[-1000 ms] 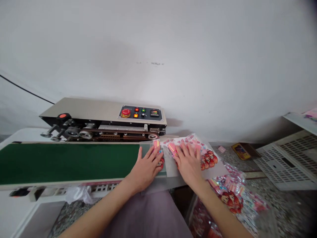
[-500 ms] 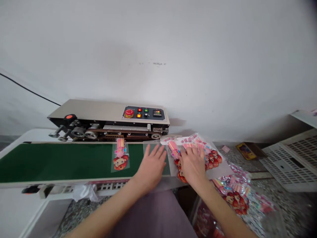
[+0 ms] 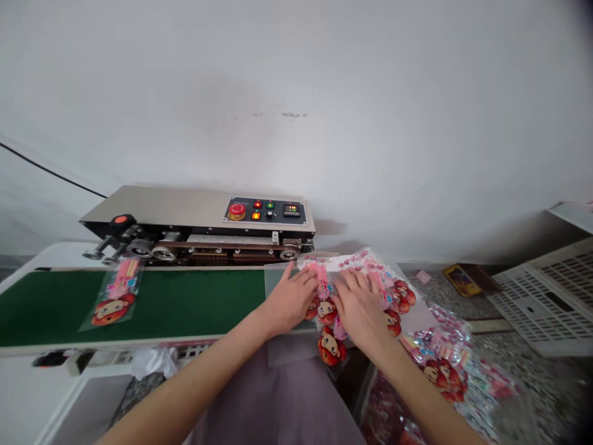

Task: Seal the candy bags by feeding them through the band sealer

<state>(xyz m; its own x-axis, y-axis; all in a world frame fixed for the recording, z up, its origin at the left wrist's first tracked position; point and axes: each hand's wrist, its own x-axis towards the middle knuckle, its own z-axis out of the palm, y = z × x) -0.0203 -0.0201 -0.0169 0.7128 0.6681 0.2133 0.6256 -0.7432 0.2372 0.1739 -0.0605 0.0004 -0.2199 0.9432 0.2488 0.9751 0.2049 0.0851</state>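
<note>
My left hand (image 3: 291, 303) reaches onto the left side of a pile of clear packets with its fingers stretched out, touching a packet (image 3: 326, 309) that shows a pink stick and a red-haired cartoon head. My right hand (image 3: 360, 306) lies over the pile just beside it, fingers apart on the packets; what is under its palm is hidden. A loose red-haired head piece (image 3: 332, 347) hangs below the hands. More packets (image 3: 402, 296) fan out to the right. On the green conveyor belt (image 3: 194, 303) one packet (image 3: 113, 300) lies tilted at the left.
Behind the belt stands a band sealing machine (image 3: 162, 210) with a red stop button (image 3: 237, 211) and lit display. Shiny packets (image 3: 456, 371) are heaped at lower right. A white plastic crate (image 3: 537, 315) and a small box (image 3: 463, 281) are near the wall.
The packet on the belt has travelled left and turned slightly. My left hand has moved right from a clear sheet onto the packets. The packets under my hands have shifted, and a head piece shows lower.
</note>
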